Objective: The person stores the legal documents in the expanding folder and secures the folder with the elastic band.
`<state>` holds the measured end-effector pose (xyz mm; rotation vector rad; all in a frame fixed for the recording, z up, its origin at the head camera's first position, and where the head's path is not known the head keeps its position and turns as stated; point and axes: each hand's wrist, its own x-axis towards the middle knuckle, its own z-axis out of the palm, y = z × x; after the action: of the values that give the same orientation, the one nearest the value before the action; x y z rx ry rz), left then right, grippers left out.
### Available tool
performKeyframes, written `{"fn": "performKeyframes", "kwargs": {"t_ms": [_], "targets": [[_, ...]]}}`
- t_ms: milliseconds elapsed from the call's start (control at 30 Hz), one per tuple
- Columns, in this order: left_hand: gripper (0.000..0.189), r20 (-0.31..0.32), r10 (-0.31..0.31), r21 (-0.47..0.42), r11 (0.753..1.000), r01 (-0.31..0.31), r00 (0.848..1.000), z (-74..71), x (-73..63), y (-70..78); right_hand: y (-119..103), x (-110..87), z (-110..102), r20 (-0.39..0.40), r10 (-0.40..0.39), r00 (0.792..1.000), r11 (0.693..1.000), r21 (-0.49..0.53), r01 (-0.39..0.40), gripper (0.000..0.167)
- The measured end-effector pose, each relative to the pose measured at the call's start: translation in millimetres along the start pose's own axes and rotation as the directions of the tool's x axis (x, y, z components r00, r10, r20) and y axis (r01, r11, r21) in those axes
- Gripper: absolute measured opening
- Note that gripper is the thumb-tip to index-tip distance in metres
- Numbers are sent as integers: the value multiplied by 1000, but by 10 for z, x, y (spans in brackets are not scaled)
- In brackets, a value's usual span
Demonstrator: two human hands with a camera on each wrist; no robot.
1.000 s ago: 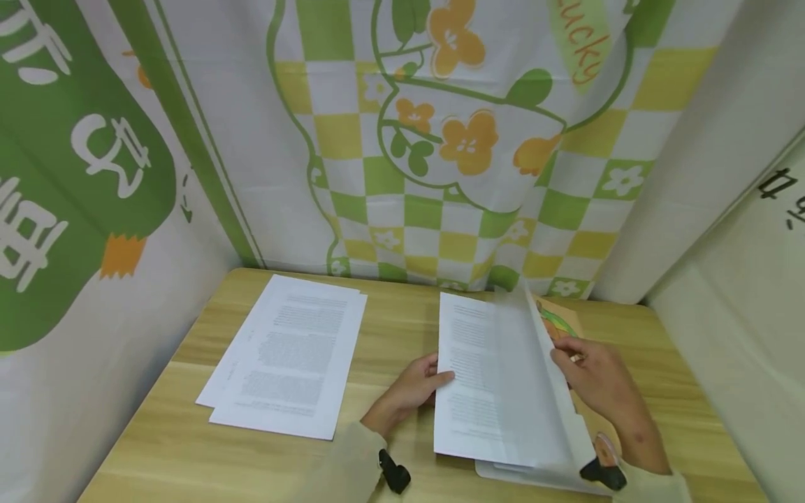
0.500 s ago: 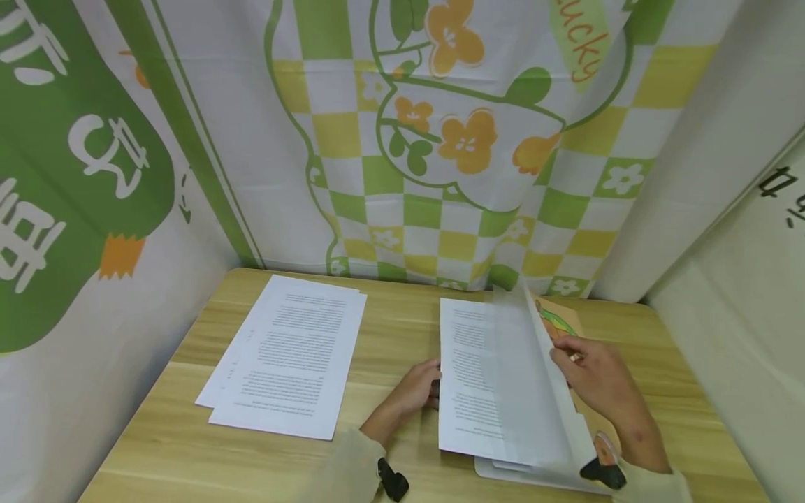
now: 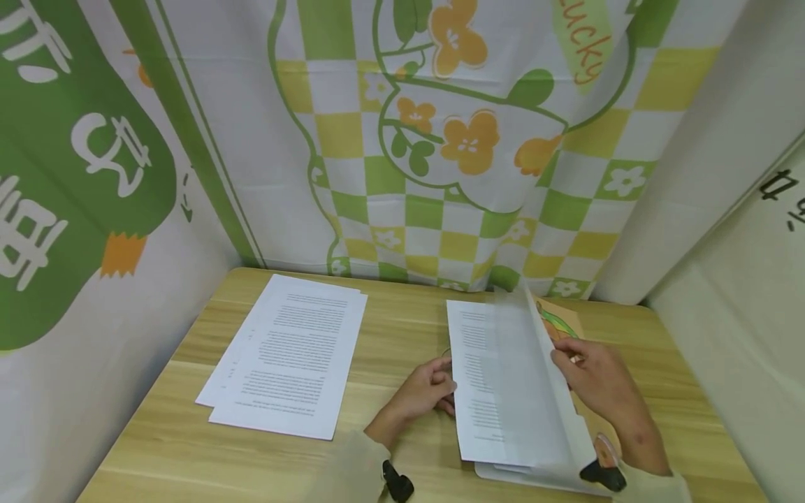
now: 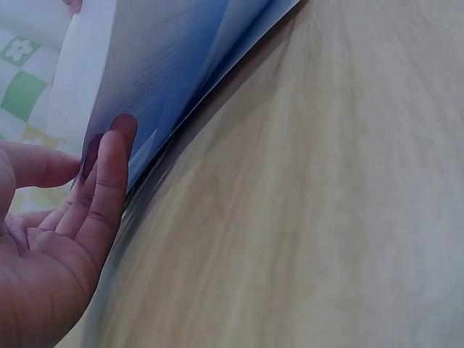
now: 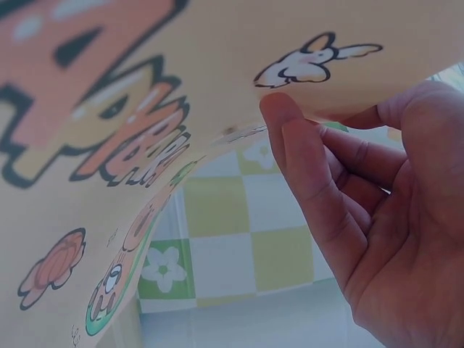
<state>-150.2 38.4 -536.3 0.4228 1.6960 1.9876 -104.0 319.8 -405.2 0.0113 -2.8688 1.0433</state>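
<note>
In the head view my left hand [image 3: 423,392] pinches the left edge of a printed sheet of paper [image 3: 472,391]; whether more sheets lie under it I cannot tell. In the left wrist view the thumb and fingers lie on opposite sides of the paper [image 4: 156,87]. The sheet's right part sits under a translucent layer inside a folder [image 3: 569,426]. My right hand [image 3: 600,377] holds the folder's raised cover by its edge. Cartoon drawings and letters cover the outside of that cover [image 5: 210,80] in the right wrist view.
Overlapping printed sheets [image 3: 295,356] lie on the left of the wooden table [image 3: 396,314]. A patterned curtain [image 3: 428,230] hangs along the table's back edge. White walls of cloth stand at both sides.
The sheet has slid a little to the right, farther under the folder's translucent layer. My left hand has shifted right, and its thumb is on the edge again. The right hand stays put.
</note>
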Motion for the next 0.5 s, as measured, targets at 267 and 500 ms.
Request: {"fn": "performKeyframes", "kwargs": {"t_ms": [267,500], "targets": [[71,6,0,-21,1000,1,1000,30,57,-34,9,3,6,5,-12,1000,1000,3,12,28],[72,13,1,28,1000,-1,1000,76,107,-56,19,6,13,2,-36,999,999,3,36,27]]}}
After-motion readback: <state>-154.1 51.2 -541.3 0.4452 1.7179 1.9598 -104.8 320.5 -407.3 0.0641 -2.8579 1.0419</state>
